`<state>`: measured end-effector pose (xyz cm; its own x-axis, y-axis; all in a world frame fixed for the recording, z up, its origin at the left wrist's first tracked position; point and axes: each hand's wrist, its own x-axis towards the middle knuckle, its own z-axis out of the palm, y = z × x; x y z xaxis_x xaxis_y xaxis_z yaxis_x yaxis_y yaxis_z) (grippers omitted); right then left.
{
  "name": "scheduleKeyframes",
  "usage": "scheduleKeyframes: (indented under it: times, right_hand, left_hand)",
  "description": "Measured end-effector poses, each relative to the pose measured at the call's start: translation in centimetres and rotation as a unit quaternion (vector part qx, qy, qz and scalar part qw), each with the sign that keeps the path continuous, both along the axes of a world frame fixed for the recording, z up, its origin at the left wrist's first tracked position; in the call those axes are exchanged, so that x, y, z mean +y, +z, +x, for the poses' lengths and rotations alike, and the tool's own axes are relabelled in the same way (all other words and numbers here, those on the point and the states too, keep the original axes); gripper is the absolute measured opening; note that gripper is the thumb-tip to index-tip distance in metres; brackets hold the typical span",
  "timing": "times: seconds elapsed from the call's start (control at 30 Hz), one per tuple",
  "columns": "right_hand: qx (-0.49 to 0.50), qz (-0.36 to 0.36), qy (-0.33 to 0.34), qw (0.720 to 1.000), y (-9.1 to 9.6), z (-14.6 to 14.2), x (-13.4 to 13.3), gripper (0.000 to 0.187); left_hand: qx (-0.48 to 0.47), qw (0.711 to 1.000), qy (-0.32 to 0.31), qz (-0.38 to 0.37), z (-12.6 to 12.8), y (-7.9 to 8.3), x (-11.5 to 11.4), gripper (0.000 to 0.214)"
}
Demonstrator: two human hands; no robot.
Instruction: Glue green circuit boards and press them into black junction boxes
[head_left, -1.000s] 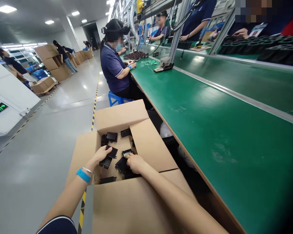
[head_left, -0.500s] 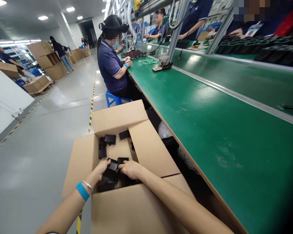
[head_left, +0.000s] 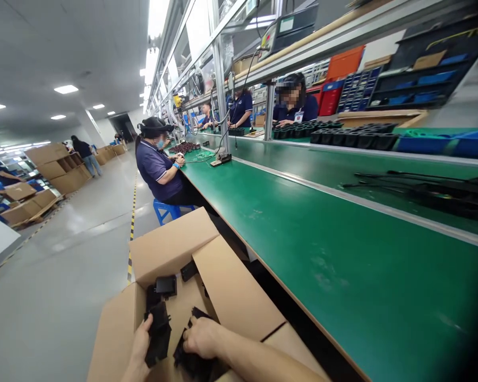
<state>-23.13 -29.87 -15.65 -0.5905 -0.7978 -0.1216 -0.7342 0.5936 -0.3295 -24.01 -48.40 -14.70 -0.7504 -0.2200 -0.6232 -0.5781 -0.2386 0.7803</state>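
Observation:
An open cardboard box (head_left: 223,286) sits on the floor beside the bench, with several black plastic parts (head_left: 165,286) lying inside. My left hand (head_left: 140,345) is closed around a stack of black parts (head_left: 158,331) at the box's near left. My right hand (head_left: 201,337) is closed on another bunch of black parts (head_left: 189,358) just to the right. Both hands are low at the bottom edge of the view, inside the box opening.
A long green workbench (head_left: 322,239) runs along the right. A seated worker (head_left: 157,170) on a blue stool works further up the bench. Other people sit across it behind rows of black parts (head_left: 342,135). Stacked cartons (head_left: 51,170) stand at the far left.
The camera has tilted upward, so the box and hands dropped to the bottom of the view. Both hands have gathered black parts and lifted them slightly within the box.

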Motion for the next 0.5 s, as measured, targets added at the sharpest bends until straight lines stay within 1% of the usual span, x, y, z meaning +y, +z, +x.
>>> scheduleKeyframes:
  times: [0.07, 0.13, 0.2, 0.27, 0.33, 0.4, 0.43, 0.47, 0.5]
  right_hand:
    - [-0.004, -0.045, -0.019, 0.999, 0.9, -0.2, 0.6, 0.019]
    - [-0.012, -0.095, -0.037, 0.995, 2.9, -0.1, 0.9, 0.029]
    - [-0.017, -0.143, -0.051, 0.988, 5.9, 0.1, 1.2, 0.036]
    - [-0.010, -0.185, -0.058, 0.981, 10.1, 0.6, 2.2, 0.037]
    - [0.008, -0.212, -0.061, 0.975, 15.0, 1.7, 4.7, 0.032]
    - [0.042, -0.213, -0.072, 0.973, 19.5, 4.3, 9.2, 0.025]
    - [0.089, -0.167, -0.074, 0.979, 21.2, 6.3, 12.0, 0.020]
    - [0.127, -0.129, -0.103, 0.978, 22.3, 8.9, 15.0, 0.016]
    - [0.160, -0.106, -0.156, 0.969, 22.7, 11.8, 18.1, 0.016]
  left_hand:
    - [0.025, 0.999, 0.029, 0.003, -0.1, 1.9, -0.7, 0.031]
    - [0.049, 0.997, 0.061, 0.005, -0.4, 4.3, -1.5, 0.034]
    - [0.073, 0.994, 0.081, 0.008, -0.7, 6.6, -1.7, 0.035]
    - [0.097, 0.993, 0.071, 0.011, -0.8, 8.7, -1.0, 0.033]
    - [0.120, 0.992, 0.031, 0.010, -0.8, 10.4, 1.3, 0.027]
    - [0.143, 0.989, -0.043, 0.010, -0.5, 11.9, 5.2, 0.022]
    - [0.153, 0.984, -0.091, 0.014, -0.2, 12.5, 7.7, 0.021]
    - [0.161, 0.976, -0.144, 0.020, 0.2, 13.0, 10.5, 0.023]
    - [0.168, 0.965, -0.201, 0.029, 0.7, 13.5, 13.6, 0.025]
